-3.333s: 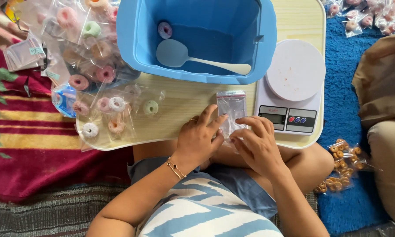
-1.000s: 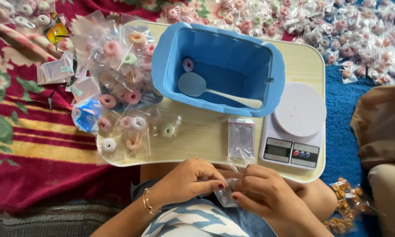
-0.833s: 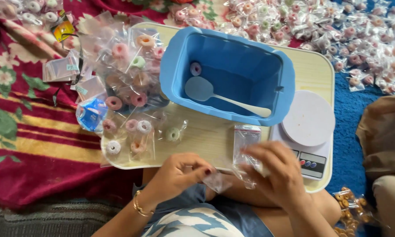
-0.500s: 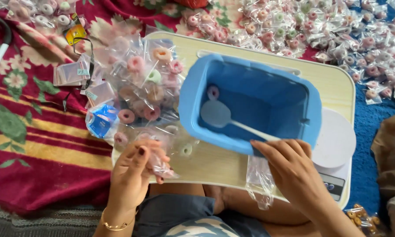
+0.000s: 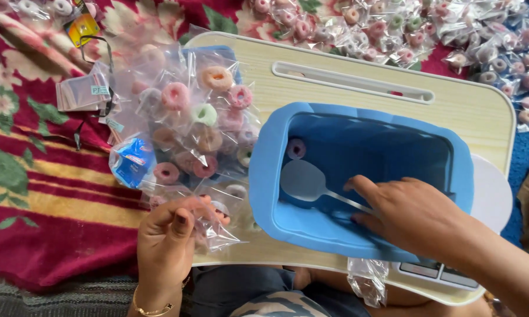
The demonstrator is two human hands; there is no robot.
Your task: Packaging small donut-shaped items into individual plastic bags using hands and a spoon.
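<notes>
My left hand [image 5: 169, 240] rests at the near left edge of the wooden lap tray [image 5: 358, 70], its fingers closed on a small clear packet [image 5: 217, 226] next to a pile of bagged ring-shaped snacks [image 5: 197, 126]. My right hand [image 5: 414, 214] reaches into the blue plastic tub [image 5: 264, 176] and grips the handle of a white spoon [image 5: 302, 181]. One pink ring [image 5: 295, 148] lies on the tub's floor beside the spoon's bowl.
A white kitchen scale [image 5: 490, 194] sits right of the tub, mostly hidden. An empty clear bag [image 5: 367, 279] hangs off the tray's near edge. Many bagged rings [image 5: 429, 35] lie beyond the tray; flat empty bags [image 5: 79, 94] and a red patterned blanket [image 5: 35, 194] lie left.
My left hand carried a filled packet from my lap to the pile at left. My right hand dropped the empty bag by the scale and reached into the tub for the spoon.
</notes>
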